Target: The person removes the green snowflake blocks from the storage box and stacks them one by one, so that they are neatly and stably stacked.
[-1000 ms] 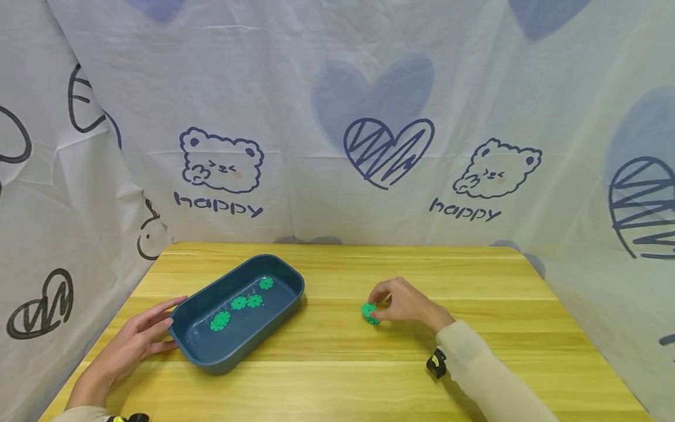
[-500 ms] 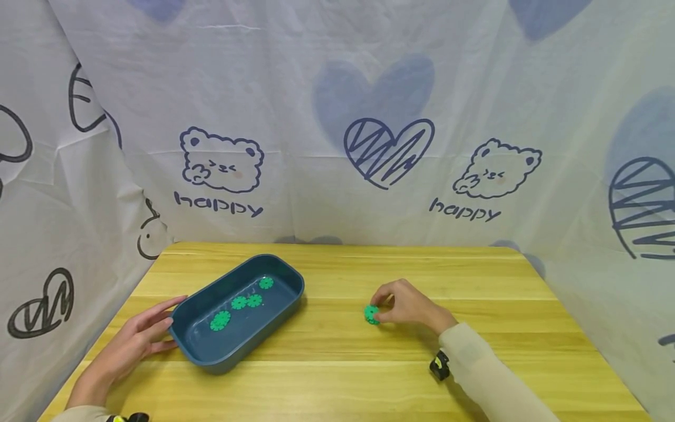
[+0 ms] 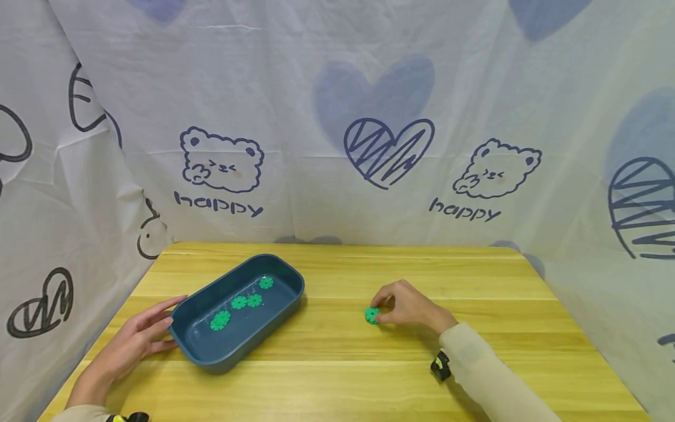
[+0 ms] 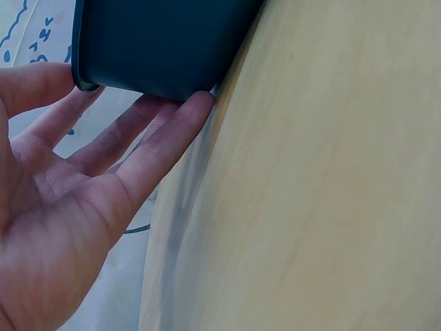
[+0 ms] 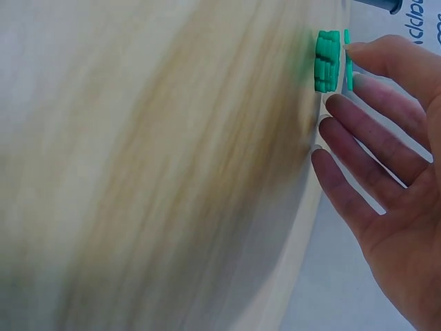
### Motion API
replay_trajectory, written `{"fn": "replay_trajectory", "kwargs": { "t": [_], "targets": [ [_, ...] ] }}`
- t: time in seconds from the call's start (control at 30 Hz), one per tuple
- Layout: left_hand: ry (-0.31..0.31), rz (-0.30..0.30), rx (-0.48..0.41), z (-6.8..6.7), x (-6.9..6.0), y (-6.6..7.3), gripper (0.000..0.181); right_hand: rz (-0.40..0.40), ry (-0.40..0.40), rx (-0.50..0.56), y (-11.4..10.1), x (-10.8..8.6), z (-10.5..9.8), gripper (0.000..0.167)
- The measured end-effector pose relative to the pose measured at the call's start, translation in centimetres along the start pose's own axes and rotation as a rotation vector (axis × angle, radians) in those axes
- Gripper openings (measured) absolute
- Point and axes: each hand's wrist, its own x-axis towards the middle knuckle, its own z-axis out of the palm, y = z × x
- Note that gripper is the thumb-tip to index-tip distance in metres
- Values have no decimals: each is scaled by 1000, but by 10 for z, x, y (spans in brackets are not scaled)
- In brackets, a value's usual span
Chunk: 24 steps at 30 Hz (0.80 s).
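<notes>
A green snowflake building disc (image 5: 349,61) is pinched between the thumb and a fingertip of my right hand (image 3: 408,305). In the right wrist view it sits just apart from a short stack of green discs (image 5: 327,62) on the table; from the head view the stack is mostly covered. The other right fingers are extended loosely. On the left stands a dark blue rectangular plastic container (image 3: 237,351) with several green discs (image 3: 220,320) on its floor. My left hand (image 3: 132,340) touches the container's near-left end, fingers fairly straight, thumb at the rim (image 4: 84,86).
A light wooden table (image 3: 337,381) carries everything. Behind and beside it hangs a white cloth (image 3: 311,193) printed with hearts, bears and writing. Black bands (image 3: 440,366) sit at the wrists.
My right hand has shifted slightly to the right with the green disc, and the disc now lies flatter above the stack. The left hand and the container have not moved.
</notes>
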Motion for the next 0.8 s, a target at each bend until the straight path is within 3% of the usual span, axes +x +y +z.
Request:
{"fn": "replay_trajectory", "kwargs": {
  "t": [0.8],
  "targets": [
    [4, -2, 11, 1, -1, 1, 54, -8, -9, -27, 0, -1, 0, 14]
  ]
}}
